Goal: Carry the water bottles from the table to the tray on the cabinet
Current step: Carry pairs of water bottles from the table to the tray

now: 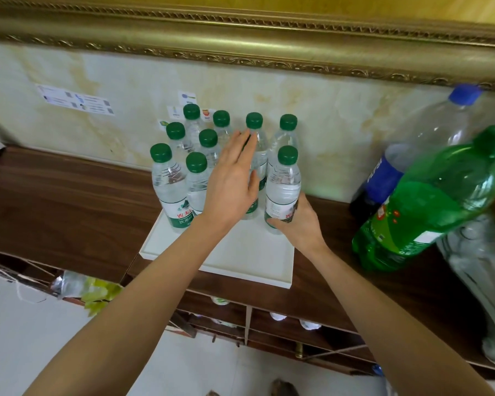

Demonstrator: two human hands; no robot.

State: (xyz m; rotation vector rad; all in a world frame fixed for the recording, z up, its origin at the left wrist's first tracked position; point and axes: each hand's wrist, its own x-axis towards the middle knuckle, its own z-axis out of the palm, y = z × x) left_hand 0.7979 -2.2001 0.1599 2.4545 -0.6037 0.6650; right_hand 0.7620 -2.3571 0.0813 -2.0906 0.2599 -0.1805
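Water bottles [212,155]: nine green-capped ones stood on white tray [240,261], frame centre | right hand [296,224] gripped the front-right bottle [282,190], apparently being set down | left hand [232,184] flat, fingers straight, holding nothing | table out of view, remainder unknown

I see left hand [232,184] covering lower part of bottle [257,155] behind it; contact unclear. Right hand [295,221] hides base of front bottle [283,187]. I can't read wall stickers [76,100], too small. Green soda bottle [429,201] blurred. Clear bottle [477,252] at right smeared, partly cut by frame edge. Shelf items [220,300] under cabinet [69,190] mostly hidden.
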